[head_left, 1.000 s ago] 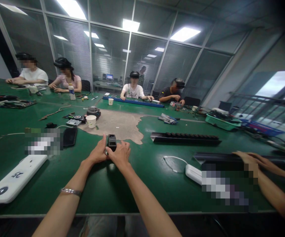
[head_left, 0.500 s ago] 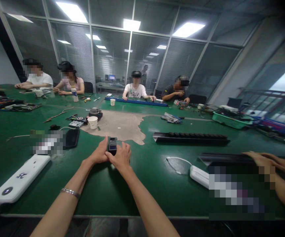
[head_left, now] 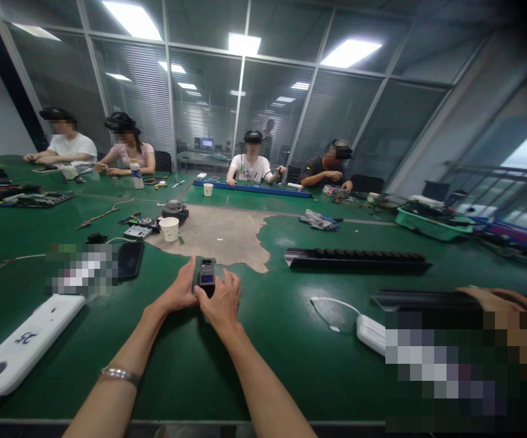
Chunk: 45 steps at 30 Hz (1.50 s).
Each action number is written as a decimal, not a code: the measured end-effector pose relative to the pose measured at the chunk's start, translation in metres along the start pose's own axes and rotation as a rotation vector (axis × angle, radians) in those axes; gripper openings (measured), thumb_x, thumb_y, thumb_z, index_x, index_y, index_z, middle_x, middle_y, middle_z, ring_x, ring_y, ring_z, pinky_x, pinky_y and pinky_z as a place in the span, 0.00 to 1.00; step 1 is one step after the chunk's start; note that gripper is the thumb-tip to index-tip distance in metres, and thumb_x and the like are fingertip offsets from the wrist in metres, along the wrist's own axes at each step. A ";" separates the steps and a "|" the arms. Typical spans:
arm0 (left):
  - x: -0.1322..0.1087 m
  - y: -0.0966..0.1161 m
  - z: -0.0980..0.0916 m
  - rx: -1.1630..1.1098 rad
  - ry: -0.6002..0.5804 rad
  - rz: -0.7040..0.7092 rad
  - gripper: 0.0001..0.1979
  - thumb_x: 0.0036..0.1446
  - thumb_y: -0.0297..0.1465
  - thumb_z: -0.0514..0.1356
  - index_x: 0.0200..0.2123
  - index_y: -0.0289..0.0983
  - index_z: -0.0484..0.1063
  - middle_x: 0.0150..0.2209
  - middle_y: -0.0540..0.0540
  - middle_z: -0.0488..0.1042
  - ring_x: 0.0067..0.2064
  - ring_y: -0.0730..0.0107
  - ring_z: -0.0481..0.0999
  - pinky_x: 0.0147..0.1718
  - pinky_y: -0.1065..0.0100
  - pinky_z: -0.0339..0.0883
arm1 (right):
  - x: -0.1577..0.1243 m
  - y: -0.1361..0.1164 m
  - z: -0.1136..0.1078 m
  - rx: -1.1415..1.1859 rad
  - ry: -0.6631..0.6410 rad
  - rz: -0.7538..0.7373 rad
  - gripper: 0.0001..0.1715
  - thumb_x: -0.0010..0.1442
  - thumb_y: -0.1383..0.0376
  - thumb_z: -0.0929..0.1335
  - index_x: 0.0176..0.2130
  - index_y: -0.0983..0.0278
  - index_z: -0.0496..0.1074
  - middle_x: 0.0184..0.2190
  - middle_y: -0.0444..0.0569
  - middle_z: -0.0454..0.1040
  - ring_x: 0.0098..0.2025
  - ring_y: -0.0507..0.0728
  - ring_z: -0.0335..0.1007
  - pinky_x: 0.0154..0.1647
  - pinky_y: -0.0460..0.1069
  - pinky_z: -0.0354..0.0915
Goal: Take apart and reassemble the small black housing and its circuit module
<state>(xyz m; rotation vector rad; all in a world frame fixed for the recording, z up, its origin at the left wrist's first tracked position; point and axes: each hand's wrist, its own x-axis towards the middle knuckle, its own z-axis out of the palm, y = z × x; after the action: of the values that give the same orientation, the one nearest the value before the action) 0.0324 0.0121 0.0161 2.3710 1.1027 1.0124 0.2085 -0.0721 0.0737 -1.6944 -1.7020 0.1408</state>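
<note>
The right hand (head_left: 224, 299) grasps a small black box (head_left: 207, 281), with its thumb at the near end and its fingers bent along the right side; the left hand (head_left: 179, 291) is just to the left of the box with its thumb pointing up, but one cannot tell if it grips the box too; the box is in front of the person, over the green table (head_left: 286, 377) and near the edge of a pale brown patch (head_left: 227, 237); it is hard to see if the box touches the table; a shiny bracelet (head_left: 120, 375) goes around the left arm; to the left lie a dark phone (head_left: 130, 260) and a long white case (head_left: 26, 344) with black marks; a paper cup (head_left: 169, 230) stands at the left part of the patch; to the right lies a long black bar (head_left: 359, 261) with a row of bumps on top; another person's hands (head_left: 496, 299) are at a second black bar (head_left: 428, 299); four people (head_left: 249, 170) sit along the far side.
</note>
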 end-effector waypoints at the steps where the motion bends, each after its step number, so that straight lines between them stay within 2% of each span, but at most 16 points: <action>1: -0.001 -0.002 0.000 0.002 0.000 0.005 0.64 0.52 0.38 0.66 0.77 0.36 0.23 0.76 0.26 0.48 0.75 0.28 0.50 0.71 0.32 0.47 | 0.000 0.000 0.000 0.000 0.001 -0.004 0.25 0.60 0.50 0.76 0.48 0.66 0.81 0.63 0.64 0.71 0.66 0.72 0.60 0.66 0.64 0.59; 6: -0.003 -0.006 0.001 0.011 -0.004 -0.003 0.62 0.54 0.36 0.65 0.78 0.36 0.24 0.76 0.25 0.46 0.75 0.28 0.51 0.70 0.31 0.48 | 0.001 -0.003 -0.001 -0.009 0.066 0.008 0.28 0.58 0.49 0.77 0.49 0.66 0.81 0.64 0.65 0.70 0.67 0.74 0.59 0.66 0.66 0.59; 11: -0.004 -0.008 0.003 0.013 0.010 -0.011 0.62 0.54 0.37 0.67 0.78 0.38 0.27 0.77 0.28 0.45 0.75 0.28 0.51 0.70 0.33 0.50 | 0.001 -0.004 0.000 -0.034 0.080 -0.021 0.24 0.58 0.52 0.77 0.46 0.67 0.81 0.64 0.66 0.70 0.67 0.74 0.59 0.65 0.66 0.59; 16: -0.002 -0.008 0.005 0.011 0.038 0.053 0.62 0.56 0.37 0.66 0.78 0.35 0.24 0.75 0.25 0.49 0.75 0.30 0.54 0.70 0.33 0.51 | 0.000 -0.001 0.004 -0.053 0.111 -0.061 0.23 0.59 0.51 0.76 0.44 0.68 0.81 0.64 0.68 0.70 0.67 0.75 0.59 0.65 0.68 0.59; 22: -0.004 -0.010 0.009 -0.017 0.060 0.010 0.65 0.55 0.38 0.68 0.77 0.36 0.20 0.74 0.23 0.50 0.74 0.29 0.56 0.68 0.30 0.52 | 0.003 -0.002 0.008 -0.021 0.171 -0.096 0.19 0.61 0.53 0.75 0.43 0.65 0.80 0.62 0.64 0.72 0.65 0.72 0.61 0.64 0.66 0.61; 26: -0.005 -0.002 0.004 -0.053 0.052 -0.007 0.69 0.53 0.42 0.72 0.77 0.38 0.20 0.76 0.24 0.46 0.75 0.28 0.52 0.69 0.31 0.51 | 0.010 -0.009 -0.003 0.023 0.226 -0.108 0.20 0.62 0.52 0.74 0.45 0.65 0.80 0.62 0.64 0.72 0.65 0.70 0.62 0.65 0.65 0.61; 28: -0.004 0.005 0.000 -0.054 0.036 -0.017 0.72 0.52 0.44 0.74 0.77 0.39 0.21 0.75 0.25 0.48 0.75 0.28 0.52 0.69 0.31 0.51 | 0.016 -0.007 -0.013 0.057 0.252 -0.124 0.22 0.63 0.51 0.73 0.47 0.66 0.80 0.62 0.63 0.73 0.64 0.69 0.62 0.65 0.63 0.61; 31: -0.003 0.012 -0.003 -0.035 0.033 -0.062 0.73 0.50 0.45 0.76 0.77 0.40 0.20 0.74 0.25 0.51 0.74 0.28 0.53 0.69 0.31 0.50 | 0.024 0.010 -0.032 0.080 0.281 -0.145 0.25 0.65 0.50 0.72 0.49 0.67 0.80 0.61 0.63 0.73 0.64 0.68 0.63 0.66 0.62 0.60; 34: -0.003 0.014 -0.003 -0.021 0.017 -0.114 0.72 0.51 0.46 0.75 0.77 0.39 0.21 0.75 0.24 0.49 0.75 0.28 0.52 0.70 0.32 0.49 | 0.028 0.043 -0.047 0.032 0.298 -0.141 0.25 0.65 0.50 0.71 0.49 0.68 0.81 0.60 0.63 0.74 0.64 0.67 0.63 0.67 0.62 0.59; 39: -0.003 0.018 -0.006 -0.028 0.011 -0.117 0.70 0.53 0.47 0.73 0.78 0.40 0.23 0.75 0.24 0.50 0.75 0.26 0.52 0.69 0.30 0.50 | 0.022 0.096 -0.050 -0.042 0.329 -0.024 0.27 0.65 0.51 0.70 0.51 0.70 0.80 0.58 0.65 0.76 0.61 0.68 0.64 0.65 0.62 0.60; 42: -0.003 0.022 -0.008 -0.020 0.010 -0.126 0.69 0.53 0.47 0.73 0.78 0.39 0.24 0.74 0.25 0.52 0.75 0.26 0.52 0.69 0.30 0.49 | 0.017 0.107 -0.046 -0.056 0.296 0.021 0.25 0.65 0.51 0.70 0.48 0.69 0.82 0.59 0.66 0.75 0.62 0.68 0.64 0.64 0.61 0.59; 45: -0.002 0.026 -0.009 -0.015 -0.013 -0.150 0.69 0.54 0.48 0.72 0.78 0.38 0.24 0.75 0.25 0.51 0.75 0.26 0.51 0.70 0.30 0.49 | 0.014 0.108 -0.046 -0.063 0.268 0.053 0.24 0.64 0.51 0.71 0.46 0.69 0.82 0.59 0.66 0.74 0.62 0.69 0.63 0.64 0.62 0.59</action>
<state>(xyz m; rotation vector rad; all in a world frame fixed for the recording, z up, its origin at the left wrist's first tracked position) 0.0381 -0.0060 0.0357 2.2421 1.2429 0.9483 0.3246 -0.0641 0.0539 -1.7190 -1.4773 -0.1123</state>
